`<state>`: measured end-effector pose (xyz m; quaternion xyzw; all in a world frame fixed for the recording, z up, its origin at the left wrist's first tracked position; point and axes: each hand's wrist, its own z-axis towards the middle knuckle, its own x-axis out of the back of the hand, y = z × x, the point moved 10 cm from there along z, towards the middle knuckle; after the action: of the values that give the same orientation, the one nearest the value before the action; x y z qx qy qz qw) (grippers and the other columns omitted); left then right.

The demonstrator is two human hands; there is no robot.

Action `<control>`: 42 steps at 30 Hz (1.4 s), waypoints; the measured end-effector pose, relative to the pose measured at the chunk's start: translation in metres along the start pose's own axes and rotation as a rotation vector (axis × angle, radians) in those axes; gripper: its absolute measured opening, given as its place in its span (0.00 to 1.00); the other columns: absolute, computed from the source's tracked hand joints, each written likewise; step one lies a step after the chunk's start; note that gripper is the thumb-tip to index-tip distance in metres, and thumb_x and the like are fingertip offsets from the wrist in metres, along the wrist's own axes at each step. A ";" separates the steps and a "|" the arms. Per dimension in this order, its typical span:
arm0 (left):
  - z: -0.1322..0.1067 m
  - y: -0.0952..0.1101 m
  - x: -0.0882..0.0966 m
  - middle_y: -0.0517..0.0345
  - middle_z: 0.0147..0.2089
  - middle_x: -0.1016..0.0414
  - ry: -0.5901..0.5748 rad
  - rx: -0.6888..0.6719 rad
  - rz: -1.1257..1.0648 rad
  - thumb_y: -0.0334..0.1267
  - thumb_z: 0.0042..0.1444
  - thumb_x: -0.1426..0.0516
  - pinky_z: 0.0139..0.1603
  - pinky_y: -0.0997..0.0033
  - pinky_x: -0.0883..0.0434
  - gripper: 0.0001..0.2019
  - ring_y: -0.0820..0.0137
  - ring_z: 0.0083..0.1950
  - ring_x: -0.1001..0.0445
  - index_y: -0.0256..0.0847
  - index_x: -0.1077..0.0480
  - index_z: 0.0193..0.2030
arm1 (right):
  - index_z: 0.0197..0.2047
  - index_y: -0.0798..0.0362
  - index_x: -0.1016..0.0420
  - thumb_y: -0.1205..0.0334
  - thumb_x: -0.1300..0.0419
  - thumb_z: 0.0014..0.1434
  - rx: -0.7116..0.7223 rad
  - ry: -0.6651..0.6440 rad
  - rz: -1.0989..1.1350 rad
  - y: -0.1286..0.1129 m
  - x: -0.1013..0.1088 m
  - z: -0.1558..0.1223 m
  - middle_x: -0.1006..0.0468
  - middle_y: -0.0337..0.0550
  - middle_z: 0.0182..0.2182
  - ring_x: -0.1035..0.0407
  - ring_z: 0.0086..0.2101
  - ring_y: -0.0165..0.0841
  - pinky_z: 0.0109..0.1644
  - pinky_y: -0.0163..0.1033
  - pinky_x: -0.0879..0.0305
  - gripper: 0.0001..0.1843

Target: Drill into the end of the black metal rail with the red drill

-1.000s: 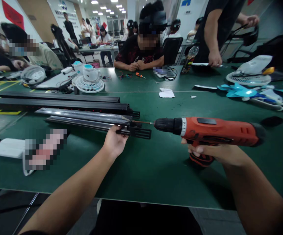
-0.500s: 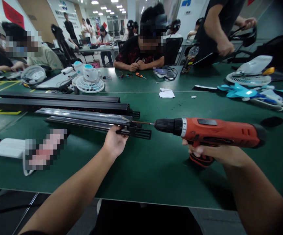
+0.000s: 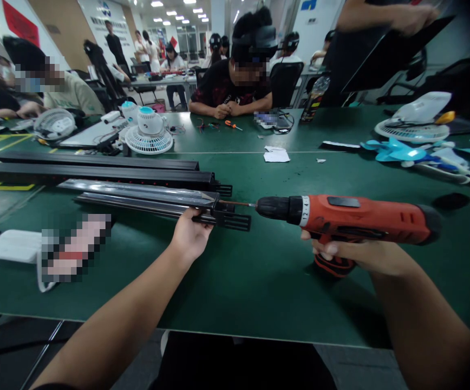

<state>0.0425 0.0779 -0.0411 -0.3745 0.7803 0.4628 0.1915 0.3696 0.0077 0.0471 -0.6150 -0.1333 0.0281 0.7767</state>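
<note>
My right hand [image 3: 357,254] is closed round the grip of a red cordless drill [image 3: 365,218] held level over the green table [image 3: 235,276]. Its thin bit [image 3: 237,203] points left into the black end bracket [image 3: 230,216] of a long black and silver rail [image 3: 145,199]. My left hand [image 3: 190,235] grips the near side of that rail close to its right end, thumb on top. The drill's battery base rests low under my right hand, partly hidden.
Two more long black rails [image 3: 97,169] lie behind the held one. White desk fans [image 3: 149,135] stand at the back left, blue fan blades [image 3: 397,153] at the right. A white paper scrap [image 3: 276,156] lies mid-table. Several people sit or stand around the far side.
My hands, the drill and the rail hold still. The standing person at the back right has lifted their arm and a dark flat object.
</note>
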 end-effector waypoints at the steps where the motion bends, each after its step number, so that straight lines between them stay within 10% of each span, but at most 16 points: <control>1: 0.000 0.000 0.000 0.55 0.40 0.17 0.005 0.000 -0.002 0.25 0.63 0.43 0.42 0.69 0.21 0.08 0.67 0.39 0.19 0.43 0.25 0.42 | 0.47 0.44 0.04 0.54 0.16 0.61 0.001 -0.007 -0.003 0.001 0.000 0.000 0.11 0.42 0.31 0.17 0.27 0.34 0.32 0.35 0.12 0.12; 42: -0.002 0.000 -0.001 0.54 0.41 0.16 -0.020 -0.002 0.012 0.26 0.64 0.43 0.44 0.69 0.21 0.08 0.67 0.40 0.19 0.42 0.24 0.43 | 0.47 0.45 0.05 0.54 0.16 0.60 -0.010 0.002 -0.002 0.001 0.001 0.000 0.12 0.41 0.30 0.19 0.26 0.34 0.32 0.36 0.12 0.12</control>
<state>0.0433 0.0770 -0.0391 -0.3653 0.7802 0.4683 0.1964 0.3710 0.0080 0.0461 -0.6189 -0.1333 0.0264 0.7736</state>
